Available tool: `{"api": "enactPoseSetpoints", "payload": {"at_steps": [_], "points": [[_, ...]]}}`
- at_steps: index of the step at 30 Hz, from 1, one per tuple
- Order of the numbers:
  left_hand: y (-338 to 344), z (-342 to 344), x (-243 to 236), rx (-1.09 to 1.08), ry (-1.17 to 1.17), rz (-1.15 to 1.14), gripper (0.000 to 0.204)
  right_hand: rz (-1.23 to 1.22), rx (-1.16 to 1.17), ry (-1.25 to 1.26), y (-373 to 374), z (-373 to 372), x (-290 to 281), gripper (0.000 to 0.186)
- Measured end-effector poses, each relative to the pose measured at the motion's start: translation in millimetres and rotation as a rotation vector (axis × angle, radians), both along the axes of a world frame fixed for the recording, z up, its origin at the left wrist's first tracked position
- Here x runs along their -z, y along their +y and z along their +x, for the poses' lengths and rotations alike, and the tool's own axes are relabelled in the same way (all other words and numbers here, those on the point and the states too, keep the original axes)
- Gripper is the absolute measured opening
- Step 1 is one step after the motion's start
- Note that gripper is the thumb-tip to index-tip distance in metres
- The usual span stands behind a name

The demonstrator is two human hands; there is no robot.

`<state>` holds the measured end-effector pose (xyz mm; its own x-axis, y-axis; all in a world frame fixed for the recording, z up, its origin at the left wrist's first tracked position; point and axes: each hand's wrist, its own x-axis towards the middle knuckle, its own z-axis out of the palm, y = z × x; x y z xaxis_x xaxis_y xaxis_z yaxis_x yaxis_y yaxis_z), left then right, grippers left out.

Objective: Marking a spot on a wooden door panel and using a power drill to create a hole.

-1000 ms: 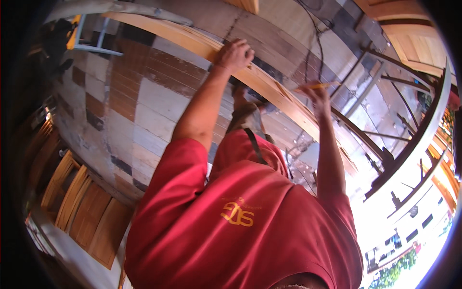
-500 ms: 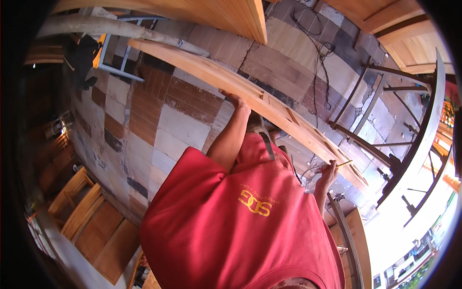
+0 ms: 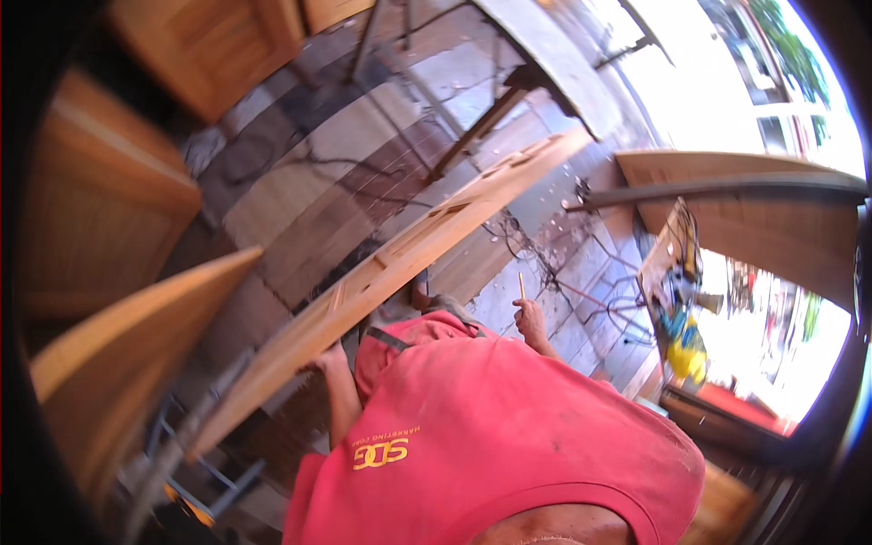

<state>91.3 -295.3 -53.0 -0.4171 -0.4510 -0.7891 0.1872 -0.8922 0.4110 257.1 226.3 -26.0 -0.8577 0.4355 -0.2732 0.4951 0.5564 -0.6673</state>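
Note:
A long panelled wooden door stands on its narrow edge across the floor in front of me, running from lower left to upper right. My left hand grips its near side toward the left end, the fingers partly hidden by the wood. Apart from the door, my right hand is closed round a thin yellowish pencil-like stick, which points upward. My red shirt covers the lower middle of the view.
Beyond the door's far end stands a metal-legged table. Wooden panels stand at the left, another board at the right. Tangled cables lie on the tiled floor. A yellow-and-blue object sits beside them.
The view has swung to the right. My right hand, with the stick, has come away from the door. My left hand remains on the door.

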Motion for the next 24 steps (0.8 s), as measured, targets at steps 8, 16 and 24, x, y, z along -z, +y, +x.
{"api": "enactPoseSetpoints", "payload": {"at_steps": [8, 16, 24], "points": [[49.6, -7.8, 23.2, 0.092, -0.148, 0.268, 0.124, -0.501, 1.014, -0.160, -5.0, 86.6, -1.7, 0.033], [138.5, -47.8, 40.1, 0.123, -0.119, 0.120, 0.109, -0.743, 1.348, 0.201, 90.3, 85.5, 5.9, 0.026], [194.1, -84.5, 43.2, 0.283, -0.212, -0.011, 0.087, -0.701, 1.527, 0.455, 132.9, 91.3, -38.2, 0.023]]}}
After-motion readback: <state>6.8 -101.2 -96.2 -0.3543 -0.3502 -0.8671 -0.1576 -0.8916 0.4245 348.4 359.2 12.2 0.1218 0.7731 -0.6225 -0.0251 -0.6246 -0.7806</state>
